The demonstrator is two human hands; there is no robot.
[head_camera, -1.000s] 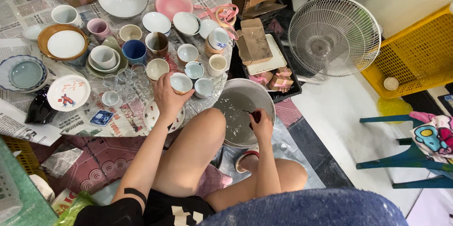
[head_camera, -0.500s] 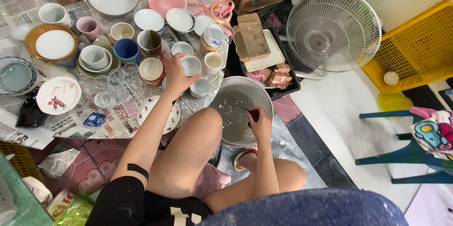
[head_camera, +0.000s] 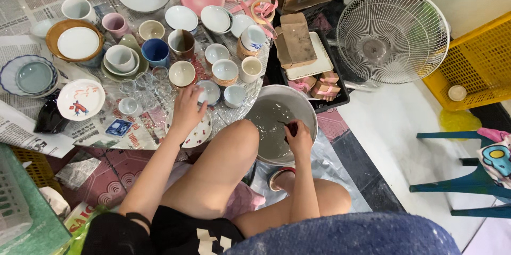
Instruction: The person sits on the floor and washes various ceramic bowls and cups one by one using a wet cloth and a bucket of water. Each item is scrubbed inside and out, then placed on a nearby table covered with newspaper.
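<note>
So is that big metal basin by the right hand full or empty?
Partly filled: the metal basin holds murky grey liquid, and the right hand reaches into it.

Person seen from above: both arms bare to the shoulder, left hand [head_camera: 187, 107] and right hand [head_camera: 298, 137] ungloved. A thin black band circles the left upper arm [head_camera: 134, 216]. Black shorts [head_camera: 181, 233] bear pale printed marks. Legs bare. A blue knitted fabric edge [head_camera: 340, 239] fills the lower frame.

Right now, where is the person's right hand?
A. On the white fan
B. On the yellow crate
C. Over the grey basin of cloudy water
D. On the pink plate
C: the right hand hangs over the grey basin, pinching a small dark thing.
</note>
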